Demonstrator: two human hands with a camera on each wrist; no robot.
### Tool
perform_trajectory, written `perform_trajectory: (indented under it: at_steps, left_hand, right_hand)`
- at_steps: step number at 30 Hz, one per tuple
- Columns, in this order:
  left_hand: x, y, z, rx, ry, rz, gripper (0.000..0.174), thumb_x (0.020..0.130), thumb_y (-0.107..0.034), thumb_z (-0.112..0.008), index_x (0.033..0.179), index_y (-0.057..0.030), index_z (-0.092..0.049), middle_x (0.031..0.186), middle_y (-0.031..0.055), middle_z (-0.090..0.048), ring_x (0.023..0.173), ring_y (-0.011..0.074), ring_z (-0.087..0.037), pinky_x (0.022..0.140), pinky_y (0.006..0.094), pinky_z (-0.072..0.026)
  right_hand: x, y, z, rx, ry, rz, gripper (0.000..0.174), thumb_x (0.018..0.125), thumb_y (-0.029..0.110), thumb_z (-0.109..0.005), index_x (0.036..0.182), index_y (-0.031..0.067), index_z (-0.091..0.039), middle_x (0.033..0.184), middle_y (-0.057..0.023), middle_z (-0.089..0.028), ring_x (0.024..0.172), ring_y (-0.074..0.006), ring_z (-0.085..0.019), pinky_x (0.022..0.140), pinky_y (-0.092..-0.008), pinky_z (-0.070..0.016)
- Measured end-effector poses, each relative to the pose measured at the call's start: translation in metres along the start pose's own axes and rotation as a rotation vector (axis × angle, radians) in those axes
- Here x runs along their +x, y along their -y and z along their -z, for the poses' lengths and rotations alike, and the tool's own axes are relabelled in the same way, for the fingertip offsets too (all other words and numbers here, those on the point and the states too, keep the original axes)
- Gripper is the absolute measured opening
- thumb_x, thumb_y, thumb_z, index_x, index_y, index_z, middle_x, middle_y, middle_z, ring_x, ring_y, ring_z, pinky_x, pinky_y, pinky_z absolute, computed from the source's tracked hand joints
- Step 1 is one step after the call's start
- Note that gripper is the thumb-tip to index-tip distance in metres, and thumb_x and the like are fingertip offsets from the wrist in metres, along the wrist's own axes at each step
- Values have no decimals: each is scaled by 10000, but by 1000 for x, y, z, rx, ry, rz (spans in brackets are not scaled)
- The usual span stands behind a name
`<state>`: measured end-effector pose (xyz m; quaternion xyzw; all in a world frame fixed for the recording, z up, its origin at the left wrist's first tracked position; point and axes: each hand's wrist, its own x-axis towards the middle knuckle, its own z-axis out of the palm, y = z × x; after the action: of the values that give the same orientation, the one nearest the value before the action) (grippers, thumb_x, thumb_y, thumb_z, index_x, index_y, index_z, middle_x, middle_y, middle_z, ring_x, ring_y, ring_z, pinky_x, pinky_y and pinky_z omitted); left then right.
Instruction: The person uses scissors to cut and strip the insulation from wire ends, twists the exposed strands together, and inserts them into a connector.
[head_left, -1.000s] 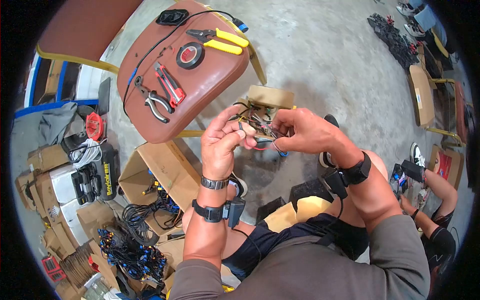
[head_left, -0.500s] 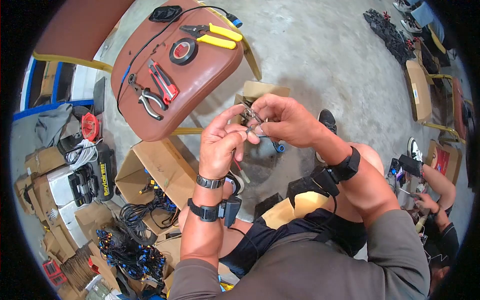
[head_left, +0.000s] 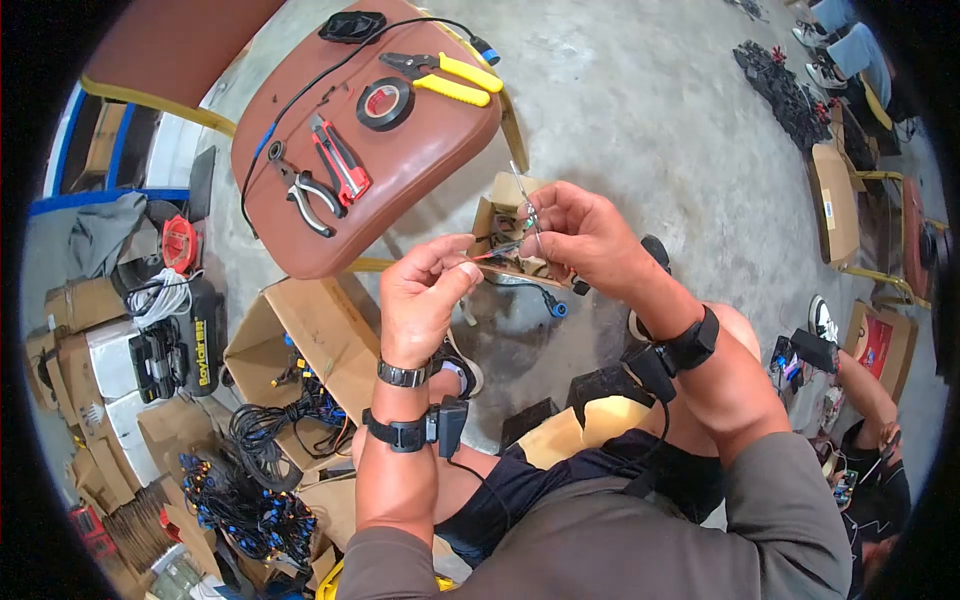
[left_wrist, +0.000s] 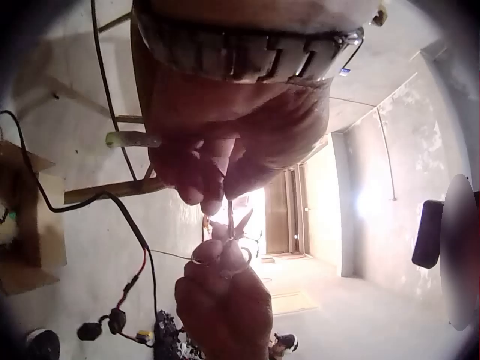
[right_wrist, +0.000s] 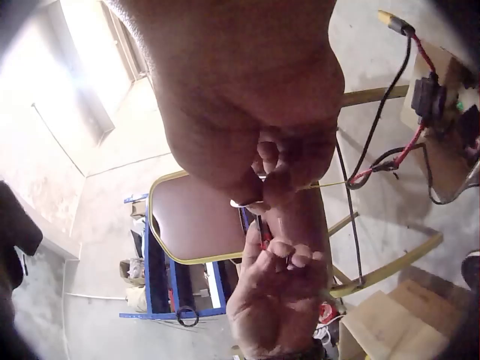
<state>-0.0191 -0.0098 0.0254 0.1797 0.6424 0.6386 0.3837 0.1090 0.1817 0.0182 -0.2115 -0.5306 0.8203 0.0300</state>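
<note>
Over a small cardboard box (head_left: 495, 215) on the floor, the hands have drawn apart since half a second ago. Now the left hand (head_left: 422, 295) pinches a red wire (head_left: 487, 256), pulled taut. The right hand (head_left: 585, 235) pinches a thin strand (head_left: 521, 190), possibly a tie being cinched.

Workshop: concrete floor (head_left: 640, 110), pliers (head_left: 300, 195), tape roll (head_left: 385, 103), cable-filled boxes (head_left: 300, 370).

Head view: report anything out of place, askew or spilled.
Tools sit on a brown chair seat rather than a bench: pliers, tape roll. Tangled wires lie heaped beside an open cardboard box on the floor.
</note>
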Motion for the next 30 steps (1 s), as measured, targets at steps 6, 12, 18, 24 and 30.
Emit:
perform_trajectory:
  at_steps: [6,12,18,24,30]
  left_hand:
    - [-6,-8,-11,183,5,24,192,876,-44,-700,1057,18,-704,822,0,-670,729,66,-587,673,224,-484]
    - [-5,3,-4,224,3,-66,135,859,-33,-707,988,8,-703,899,12,-683,811,88,-599,749,245,-487]
    - [-1,-1,-6,454,-29,-355,186,808,8,-693,994,16,-686,1106,114,-674,1064,194,-608,947,330,-458]
    - [-14,-3,-29,665,-351,-625,175,798,-2,-710,969,24,-682,951,118,-676,870,177,-630,798,304,-497]
    - [-17,19,-36,229,-59,-48,185,968,-185,-626,973,-11,-690,826,27,-660,687,104,-601,562,230,-441]
  right_hand:
    - [0,-5,-3,22,50,24,280,883,5,-654,1142,24,-548,819,-39,-655,622,-55,-573,500,-209,-430]
    - [-4,-4,-8,-4,78,-26,283,869,19,-678,1122,21,-552,768,-10,-617,632,-63,-572,522,-222,-456]
    - [-7,-14,-14,39,101,-72,282,866,38,-685,1117,32,-556,796,-26,-648,618,-63,-574,511,-225,-459]
    - [-7,-5,-17,138,19,-88,269,872,33,-671,1118,32,-562,816,-27,-656,607,-64,-573,512,-220,-451]
    - [-7,-16,-15,115,16,-37,276,885,26,-652,1137,16,-541,849,-35,-673,634,-68,-584,526,-222,-454]
